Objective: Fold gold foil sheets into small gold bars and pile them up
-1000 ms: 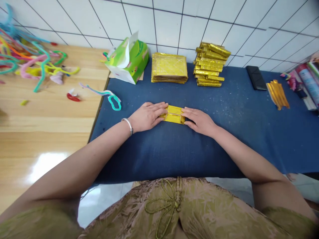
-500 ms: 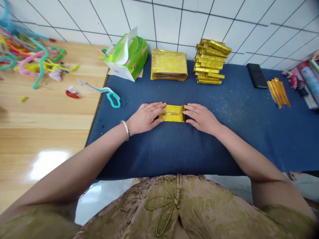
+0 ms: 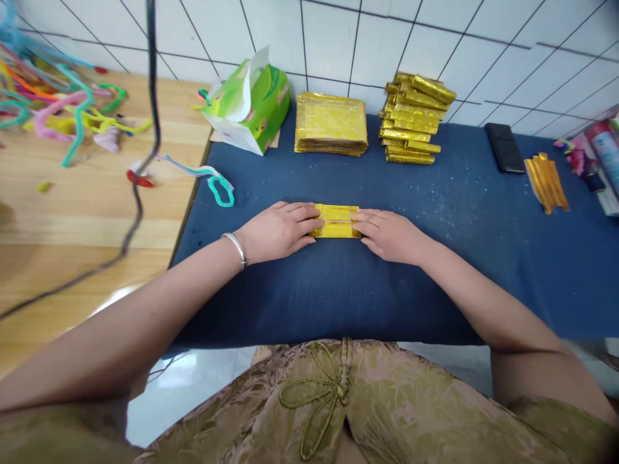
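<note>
A folded sheet of gold foil paper lies flat on the dark blue cloth in front of me, with a lengthwise seam along its middle. My left hand grips its left end, fingers pressed on top and thumb at the near corner. At the opposite end, my right hand holds the paper the same way, fingertips on the right edge and thumb low. The fingers partly hide both ends. A silver bangle is on my left wrist.
Behind stand a green tissue box, a stack of flat gold sheets and a pile of rolled gold strips. To the right lie a black phone and folded gold pieces. A black cable hangs at left near colourful pipe cleaners.
The paper's right end, raised as a dark flap before, now lies flat under my right fingers, which have moved slightly left. A black cable has come into view at left.
</note>
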A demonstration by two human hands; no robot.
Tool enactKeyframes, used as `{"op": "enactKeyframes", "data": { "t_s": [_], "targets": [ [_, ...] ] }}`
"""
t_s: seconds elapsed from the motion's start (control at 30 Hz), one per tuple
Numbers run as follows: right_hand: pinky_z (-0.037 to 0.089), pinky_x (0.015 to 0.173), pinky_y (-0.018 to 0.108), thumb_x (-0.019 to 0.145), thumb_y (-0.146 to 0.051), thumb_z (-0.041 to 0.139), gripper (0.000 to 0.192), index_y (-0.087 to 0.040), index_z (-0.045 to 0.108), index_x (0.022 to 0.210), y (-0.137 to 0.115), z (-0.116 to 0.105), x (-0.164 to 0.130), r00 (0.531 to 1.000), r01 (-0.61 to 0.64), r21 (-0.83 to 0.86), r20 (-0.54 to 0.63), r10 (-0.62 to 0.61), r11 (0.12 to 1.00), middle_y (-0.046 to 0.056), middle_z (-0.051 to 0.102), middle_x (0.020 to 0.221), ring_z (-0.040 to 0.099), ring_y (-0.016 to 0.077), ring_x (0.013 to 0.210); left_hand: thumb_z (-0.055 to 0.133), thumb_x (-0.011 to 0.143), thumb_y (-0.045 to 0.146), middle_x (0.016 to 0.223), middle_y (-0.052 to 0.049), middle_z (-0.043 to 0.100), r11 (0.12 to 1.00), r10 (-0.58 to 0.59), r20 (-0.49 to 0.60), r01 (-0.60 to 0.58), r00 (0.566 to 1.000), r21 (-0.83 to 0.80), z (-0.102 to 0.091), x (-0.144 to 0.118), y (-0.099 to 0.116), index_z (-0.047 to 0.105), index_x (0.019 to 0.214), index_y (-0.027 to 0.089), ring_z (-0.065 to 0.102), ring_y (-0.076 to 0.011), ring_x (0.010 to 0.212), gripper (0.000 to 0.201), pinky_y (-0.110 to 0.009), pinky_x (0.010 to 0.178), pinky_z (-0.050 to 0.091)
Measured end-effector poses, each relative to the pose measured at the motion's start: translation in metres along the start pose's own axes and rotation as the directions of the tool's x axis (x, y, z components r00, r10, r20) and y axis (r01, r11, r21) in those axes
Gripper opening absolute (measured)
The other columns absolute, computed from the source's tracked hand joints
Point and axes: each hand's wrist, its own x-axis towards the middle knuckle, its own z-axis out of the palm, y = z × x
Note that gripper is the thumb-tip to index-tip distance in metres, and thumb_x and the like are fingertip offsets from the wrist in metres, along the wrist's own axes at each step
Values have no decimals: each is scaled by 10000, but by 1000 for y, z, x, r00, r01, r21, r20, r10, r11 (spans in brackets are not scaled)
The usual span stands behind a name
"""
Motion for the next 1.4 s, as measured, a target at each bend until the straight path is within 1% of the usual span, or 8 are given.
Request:
{"op": "enactKeyframes", "data": {
  "t_s": [0.17, 0.43, 0.53, 0.7, 0.83, 0.97, 1.17, 1.4],
  "targets": [
    [452, 990, 433, 900, -230, 457, 300, -140, 548, 1171, 1, 3, 2, 997, 39, -56, -57, -42, 998, 131, 559, 1295, 485, 242, 1246, 398, 942, 352, 1338, -92, 528, 997, 60, 38, -62, 997, 50, -5, 1, -2, 505, 1279, 209, 415, -237, 1307, 381, -396, 1025, 358],
    [501, 955, 408, 912, -177, 431, 245, -136, 584, 1099, 3, 18, -5, 981, 73, -106, -174, -91, 992, 125, 569, 1301, 493, 242, 1255, 367, 957, 352, 1363, -82, 516, 997, 82, -26, -82, 996, 3, 5, -6, -5, 575, 1200, 221, 396, -215, 1331, 345, -386, 1027, 339],
    [489, 987, 400, 906, -170, 438, 236, -161, 600, 1078, 6, 20, -5, 978, 51, -57, -201, -62, 997, 93, 584, 1291, 505, 221, 1245, 395, 945, 380, 1362, -80, 514, 997, 58, -34, -59, 998, -42, 4, -6, -6, 576, 1198, 226, 464, -211, 1271, 347, -376, 1009, 353],
    [490, 994, 386, 893, -181, 464, 207, -192, 606, 1043, 7, 26, -5, 966, -25, 44, -257, 36, 999, 54, 609, 1262, 537, 194, 1213, 463, 911, 388, 1249, -81, 575, 995, -3, -52, -2, 999, -102, 4, -4, -4, 616, 1143, 234, 557, -214, 1130, 318, -377, 969, 388],
    [481, 1001, 374, 892, -173, 461, 198, -202, 607, 1022, 4, 30, -5, 961, -85, 74, -256, 102, 994, 37, 619, 1248, 529, 185, 1222, 442, 922, 369, 1219, -87, 590, 997, -35, -72, 30, 997, -70, 7, -5, -1, 624, 1126, 225, 560, -222, 1123, 309, -389, 953, 405],
    [472, 1010, 363, 897, -163, 447, 208, -204, 600, 1031, 1, 34, -6, 956, -113, 92, -263, 133, 989, 34, 611, 1259, 521, 177, 1230, 430, 932, 346, 1185, -94, 622, 998, -16, -124, 10, 992, -54, 14, -9, 1, 618, 1116, 196, 550, -222, 1160, 303, -396, 975, 412],
    [464, 1015, 377, 901, -204, 471, 182, -197, 597, 1032, 0, 31, -7, 961, -87, 77, -255, 104, 993, 53, 597, 1276, 504, 194, 1248, 423, 939, 295, 1110, -92, 656, 999, 4, -173, -11, 985, -38, 20, -13, 4, 635, 1020, 171, 540, -214, 1192, 259, -404, 1014, 414],
    [473, 995, 373, 909, -226, 472, 188, -192, 598, 1045, 2, 29, -7, 964, -71, 59, -252, 83, 996, 59, 603, 1267, 518, 199, 1233, 394, 946, 255, 1130, -96, 649, 1000, 23, -145, -22, 989, 10, 19, -12, 6, 628, 1039, 185, 534, -216, 1204, 262, -426, 1026, 413]
  ]
}}
